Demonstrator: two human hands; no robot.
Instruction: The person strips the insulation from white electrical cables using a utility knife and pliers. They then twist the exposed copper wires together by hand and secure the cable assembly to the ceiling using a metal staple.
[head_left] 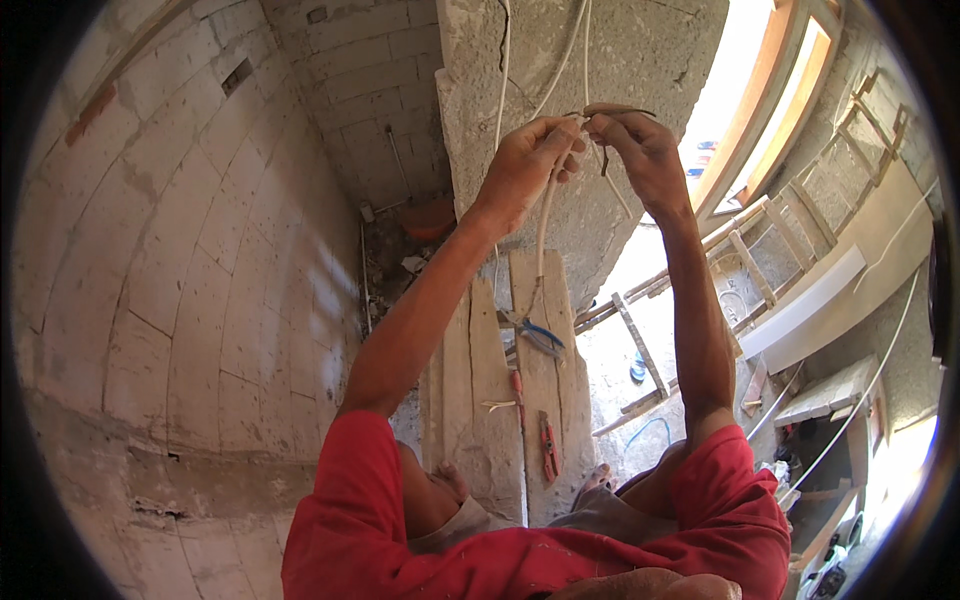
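Observation:
Both my arms reach up in front of a rough concrete surface. My left hand is closed in a pinch on a pale cable that hangs down toward the planks. My right hand pinches thin dark wire close beside the left fingertips; another bit of it sticks out over the knuckles. Where the two sets of fingers meet, the small details are hidden. Below, on wooden planks, lie blue-handled pliers, a red-handled tool and a slim red-handled tool, perhaps a screwdriver.
Other pale cables hang down the concrete. A block wall rises at left. At right are a wooden window frame, a wooden ladder and a white board. My legs straddle the planks, above a lower floor.

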